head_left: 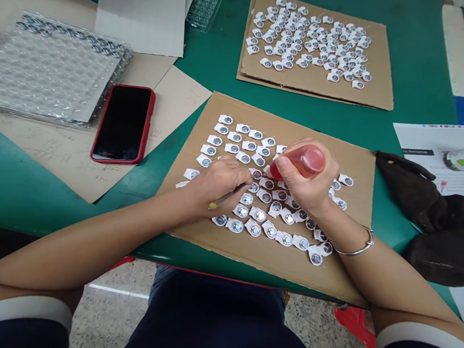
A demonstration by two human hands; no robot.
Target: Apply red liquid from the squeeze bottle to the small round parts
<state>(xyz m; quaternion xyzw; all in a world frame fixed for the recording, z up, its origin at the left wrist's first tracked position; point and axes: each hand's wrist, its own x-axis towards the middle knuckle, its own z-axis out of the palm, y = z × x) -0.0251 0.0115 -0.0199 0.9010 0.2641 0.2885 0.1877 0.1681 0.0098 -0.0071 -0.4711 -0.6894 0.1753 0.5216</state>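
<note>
The phone (123,124) lies face up on brown paper (184,91), near the tray (50,71). Right of it, the left hand (224,181) pinches a thin tool (227,196) in its fingers, over rows of small round parts (257,214) on the near cardboard (328,280). The right hand (307,175) wraps its fingers around a red bottle (303,161), tilted down at the parts. Beyond, more parts cover the far cardboard (381,73) on the green bench (420,60); dark cloth (446,230) lies at the right.

Legibility of Printed and Written Marks

No wording can be read. The white sheet (417,137) bears a dark band (418,152) and finer lines of print, too small to decipher; the brown paper (177,96) carries faint handwriting, likewise illegible.
</note>
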